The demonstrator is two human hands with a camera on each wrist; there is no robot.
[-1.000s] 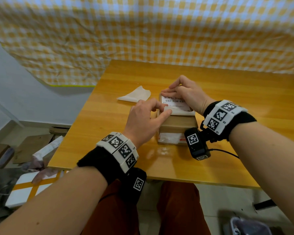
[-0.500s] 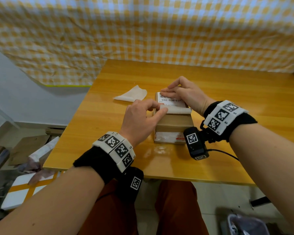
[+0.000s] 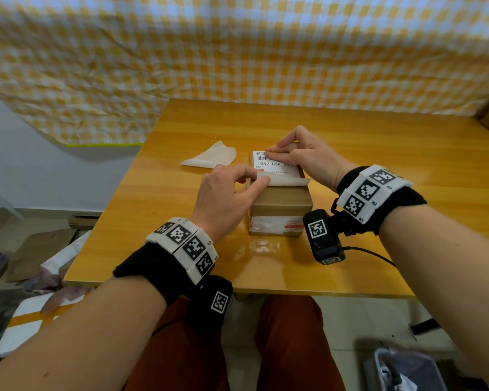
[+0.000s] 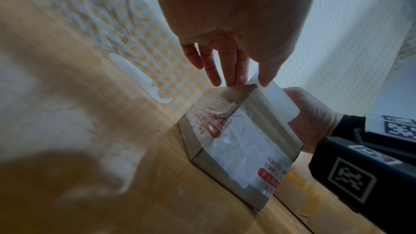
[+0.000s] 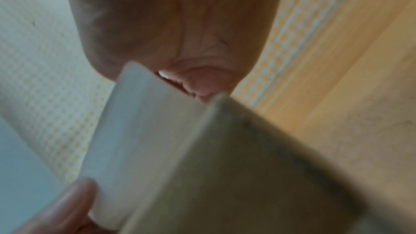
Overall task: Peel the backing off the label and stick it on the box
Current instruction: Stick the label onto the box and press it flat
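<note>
A small brown cardboard box [image 3: 280, 203] stands on the wooden table [image 3: 378, 153]. A white shipping label [image 3: 274, 165] lies on its top. My right hand [image 3: 271, 155] presses the label's far end down with its fingertips. My left hand [image 3: 259, 177] pinches the left corner of the curled backing strip [image 3: 287, 182] between thumb and forefinger, at the box's near top edge. In the left wrist view the left fingers [image 4: 225, 70] hold the backing [image 4: 279, 102] above the box [image 4: 236, 140]. The right wrist view is blurred, showing backing [image 5: 139, 131] and box [image 5: 247, 166].
A loose piece of peeled backing [image 3: 212, 158] lies on the table left of the box. A yellow checked cloth [image 3: 237, 52] hangs behind. The table's near edge [image 3: 237, 289] is above my knees. Clutter [image 3: 40, 249] covers the floor at left, and a bin [image 3: 407, 371] sits lower right.
My left hand has pulled the backing toward me, so more of the label lies bare on the box top. My right hand has shifted toward the label's far end.
</note>
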